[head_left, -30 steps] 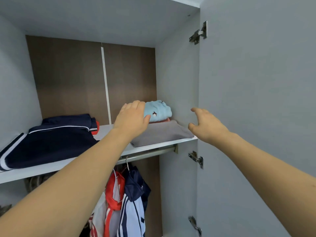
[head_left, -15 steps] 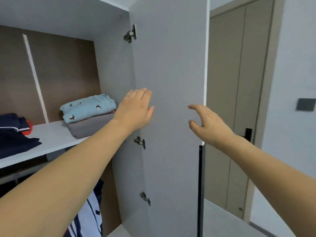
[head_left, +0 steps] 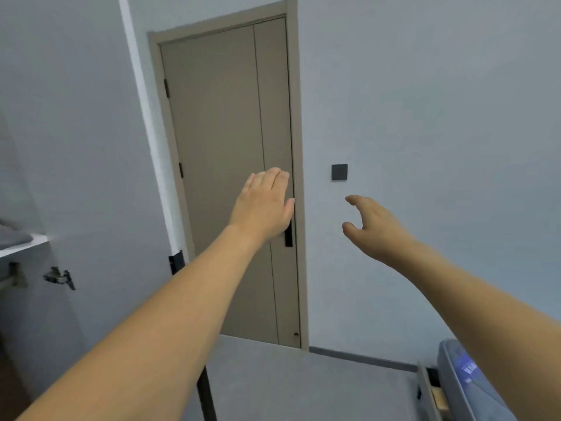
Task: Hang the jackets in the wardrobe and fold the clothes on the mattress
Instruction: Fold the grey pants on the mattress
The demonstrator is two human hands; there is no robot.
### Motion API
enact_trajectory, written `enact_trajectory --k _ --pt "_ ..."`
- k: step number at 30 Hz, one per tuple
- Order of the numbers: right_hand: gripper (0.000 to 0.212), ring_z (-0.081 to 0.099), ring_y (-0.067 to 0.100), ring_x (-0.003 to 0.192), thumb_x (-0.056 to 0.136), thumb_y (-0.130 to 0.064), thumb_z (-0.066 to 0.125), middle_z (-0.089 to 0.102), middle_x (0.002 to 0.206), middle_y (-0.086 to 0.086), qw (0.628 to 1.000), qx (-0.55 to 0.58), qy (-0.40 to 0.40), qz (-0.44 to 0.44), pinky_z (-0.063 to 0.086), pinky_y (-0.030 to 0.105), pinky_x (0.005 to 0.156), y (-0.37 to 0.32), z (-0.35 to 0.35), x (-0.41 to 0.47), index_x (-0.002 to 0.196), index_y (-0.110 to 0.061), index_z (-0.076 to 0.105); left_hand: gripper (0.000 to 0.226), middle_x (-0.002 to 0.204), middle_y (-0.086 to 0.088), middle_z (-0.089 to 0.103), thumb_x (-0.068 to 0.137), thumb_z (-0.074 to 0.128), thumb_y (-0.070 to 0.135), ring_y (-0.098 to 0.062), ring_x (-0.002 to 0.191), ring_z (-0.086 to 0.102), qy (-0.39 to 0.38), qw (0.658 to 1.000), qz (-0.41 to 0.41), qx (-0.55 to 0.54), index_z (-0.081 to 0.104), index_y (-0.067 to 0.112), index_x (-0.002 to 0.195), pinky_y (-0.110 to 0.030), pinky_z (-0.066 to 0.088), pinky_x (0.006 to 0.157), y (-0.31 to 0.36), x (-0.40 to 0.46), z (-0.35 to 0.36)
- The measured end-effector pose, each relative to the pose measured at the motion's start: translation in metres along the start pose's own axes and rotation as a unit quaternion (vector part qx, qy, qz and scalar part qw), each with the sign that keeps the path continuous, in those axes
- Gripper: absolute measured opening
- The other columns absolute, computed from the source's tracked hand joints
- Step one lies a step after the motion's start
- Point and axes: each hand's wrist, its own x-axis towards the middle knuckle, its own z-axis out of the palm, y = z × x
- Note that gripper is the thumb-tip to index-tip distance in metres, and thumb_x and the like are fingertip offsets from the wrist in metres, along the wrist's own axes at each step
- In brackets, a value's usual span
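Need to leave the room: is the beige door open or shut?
Shut: the door sits flush in its frame, no gap showing.

Bedroom: wardrobe (head_left: 76, 147), mattress (head_left: 467, 387), door (head_left: 224, 177).

The light is even, cool and fairly bright, with no visible lamp or window; it spreads softly over the pale wall (head_left: 440, 117) without glare or hot spots. Shadows are faint: a dim one lies on the wardrobe door (head_left: 76, 147) at the far left, darker toward the lower corner. The wide lens bends straight lines, so the room door (head_left: 230, 177) leans and its frame tilts (most strongly near the borders). Both forearms swell large at the bottom edge. Detail is soft overall, with slight smear on the left hand (head_left: 262, 208) and right hand (head_left: 370, 226). The mattress (head_left: 464, 384) corner and shelf (head_left: 21, 247) edge are blurred.
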Motion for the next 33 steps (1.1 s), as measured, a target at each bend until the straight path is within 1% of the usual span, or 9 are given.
enact_trajectory --k 5,9,14,19,24,27,29,31,33 --pt "0.059 0.033 0.017 0.142 0.096 -0.029 0.048 0.033 0.156 -0.003 0.997 -0.034 0.027 0.062 0.030 0.033 0.110 0.112 -0.043 -0.014 0.151 -0.020 0.030 0.051 0.147 -0.010 0.041 0.100 0.045 0.031 -0.028 0.134 0.039 -0.021 0.998 0.045 -0.026 0.038 0.005 0.144 -0.042 0.019 0.120 0.096 0.050 0.062" --pt "0.059 0.033 0.019 0.142 0.096 -0.028 0.049 0.033 0.156 -0.001 0.992 -0.037 0.029 0.114 0.028 0.032 0.111 0.190 -0.063 -0.021 0.151 -0.018 0.030 0.050 0.147 -0.010 0.040 0.101 0.043 0.032 -0.028 0.132 0.040 -0.047 0.994 0.085 -0.058 0.038 0.006 0.144 -0.040 0.022 0.117 0.165 0.084 0.114" --pt "0.059 0.034 0.019 0.141 0.096 -0.026 0.049 0.034 0.156 0.001 0.983 -0.040 0.032 0.179 0.028 0.031 0.112 0.289 -0.062 -0.023 0.151 -0.016 0.031 0.050 0.147 -0.010 0.041 0.100 0.044 0.031 -0.029 0.131 0.040 -0.070 0.984 0.129 -0.101 0.040 0.006 0.143 -0.041 0.023 0.117 0.239 0.132 0.193" --pt "0.058 0.036 0.019 0.140 0.096 -0.027 0.049 0.035 0.155 0.002 0.963 -0.040 0.027 0.265 0.029 0.031 0.111 0.396 -0.043 -0.026 0.150 -0.016 0.032 0.050 0.147 -0.009 0.041 0.100 0.045 0.032 -0.029 0.131 0.041 -0.101 0.968 0.184 -0.140 0.040 0.006 0.143 -0.039 0.022 0.117 0.309 0.179 0.299" --pt "0.057 0.035 0.019 0.140 0.097 -0.025 0.049 0.035 0.155 0.003 0.929 -0.043 0.025 0.368 0.028 0.032 0.111 0.496 -0.047 -0.031 0.150 -0.015 0.032 0.052 0.150 -0.009 0.039 0.101 0.042 0.033 -0.027 0.134 0.040 -0.168 0.941 0.225 -0.191 0.037 0.007 0.145 -0.040 0.021 0.117 0.392 0.225 0.404" --pt "0.057 0.038 0.021 0.138 0.095 -0.024 0.051 0.037 0.153 0.004 0.904 -0.047 0.050 0.422 0.030 0.034 0.111 0.550 -0.061 -0.048 0.149 -0.016 0.034 0.051 0.149 -0.012 0.041 0.101 0.043 0.031 -0.030 0.133 0.040 -0.189 0.921 0.235 -0.245 0.038 0.005 0.145 -0.039 0.023 0.116 0.464 0.246 0.450" --pt "0.056 0.041 0.022 0.135 0.093 -0.022 0.052 0.042 0.150 0.005 0.887 -0.056 0.065 0.454 0.033 0.032 0.108 0.585 -0.070 -0.070 0.147 -0.015 0.038 0.051 0.149 -0.013 0.041 0.101 0.044 0.029 -0.032 0.131 0.041 -0.208 0.901 0.251 -0.286 0.039 0.004 0.145 -0.038 0.024 0.114 0.518 0.248 0.468" --pt "0.056 0.043 0.022 0.133 0.093 -0.023 0.052 0.043 0.149 0.005 0.865 -0.056 0.069 0.495 0.035 0.032 0.106 0.617 -0.078 -0.099 0.147 -0.016 0.038 0.051 0.148 -0.012 0.041 0.101 0.044 0.030 -0.031 0.129 0.042 -0.224 0.877 0.305 -0.298 0.039 0.005 0.144 -0.038 0.025 0.113 0.571 0.242 0.482" --pt "0.058 0.043 0.022 0.135 0.093 -0.023 0.052 0.041 0.151 0.004 0.837 -0.046 0.073 0.540 0.037 0.033 0.105 0.650 -0.086 -0.127 0.148 -0.017 0.036 0.051 0.149 -0.009 0.040 0.100 0.043 0.031 -0.027 0.129 0.042 -0.227 0.855 0.368 -0.285 0.038 0.007 0.145 -0.038 0.024 0.114 0.618 0.237 0.496"
